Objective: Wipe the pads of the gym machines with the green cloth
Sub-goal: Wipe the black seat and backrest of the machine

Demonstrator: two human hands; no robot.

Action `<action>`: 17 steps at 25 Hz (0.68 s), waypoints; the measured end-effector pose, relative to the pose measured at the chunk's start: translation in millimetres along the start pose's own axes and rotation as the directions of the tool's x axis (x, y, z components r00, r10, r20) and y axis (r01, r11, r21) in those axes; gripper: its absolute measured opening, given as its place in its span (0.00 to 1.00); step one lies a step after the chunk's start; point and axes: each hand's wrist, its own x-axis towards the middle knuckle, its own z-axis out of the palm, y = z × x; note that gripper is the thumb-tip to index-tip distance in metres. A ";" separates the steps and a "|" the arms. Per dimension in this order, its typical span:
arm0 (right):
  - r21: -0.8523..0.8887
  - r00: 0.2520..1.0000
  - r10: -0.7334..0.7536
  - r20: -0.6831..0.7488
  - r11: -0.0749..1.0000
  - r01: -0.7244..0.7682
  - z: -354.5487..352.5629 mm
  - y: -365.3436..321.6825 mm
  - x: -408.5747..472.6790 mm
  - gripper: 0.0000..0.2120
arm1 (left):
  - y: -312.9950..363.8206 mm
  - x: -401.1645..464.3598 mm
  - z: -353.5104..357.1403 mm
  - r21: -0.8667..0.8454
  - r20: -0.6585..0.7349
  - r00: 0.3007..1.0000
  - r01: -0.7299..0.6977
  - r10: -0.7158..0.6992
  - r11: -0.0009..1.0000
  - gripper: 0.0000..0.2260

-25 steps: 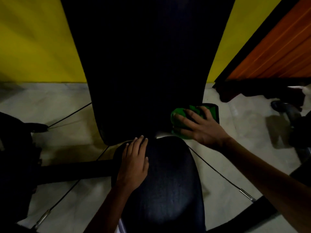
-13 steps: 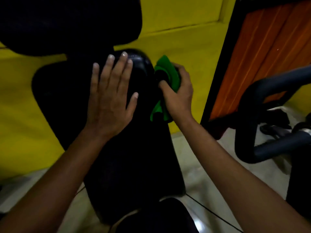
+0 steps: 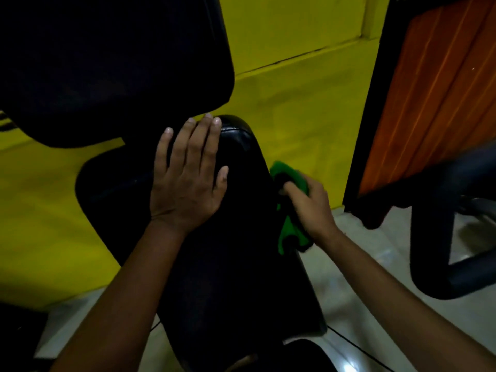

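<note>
Right hand (image 3: 312,208) grips the green cloth (image 3: 291,229), fingers curled round it, and presses it against the right edge of the black back pad (image 3: 241,264). Left hand (image 3: 188,178) lies flat on the upper face of the same pad, fingers straight and spread, holding nothing. Above the pad a second black pad (image 3: 107,63) is cut off by the frame's top and left edges. Right of the pad: orange slatted panel (image 3: 434,98) and a dark tubular frame (image 3: 442,237), both partly out of view. Yellow wall (image 3: 295,89) behind. Lighting dim; pad surface detail hard to make out. No legible writing.
</note>
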 end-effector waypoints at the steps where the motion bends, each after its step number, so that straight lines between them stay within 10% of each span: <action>1: 0.042 0.999 -0.052 -0.001 0.998 0.052 8.7 -21.7 10.0 0.08 | -1.2 -0.4 0.2 0.000 0.007 1.000 0.000 0.000 1.000 0.27; 5: 0.141 0.950 -0.304 -0.064 0.940 0.310 34.0 -72.4 35.4 0.14 | -2.6 0.3 -1.2 0.014 0.014 1.000 0.005 -0.005 1.000 0.27; 12: 0.021 0.994 0.102 0.030 0.995 -0.102 -7.6 31.1 -17.4 0.03 | 2.0 -3.6 5.3 0.014 -0.030 0.999 0.014 -0.013 1.000 0.26; 17: 0.131 0.980 -0.199 -0.019 0.971 0.199 14.4 -22.1 15.2 0.05 | 13.0 -4.8 4.8 -0.037 -0.015 0.995 0.098 -0.098 0.995 0.25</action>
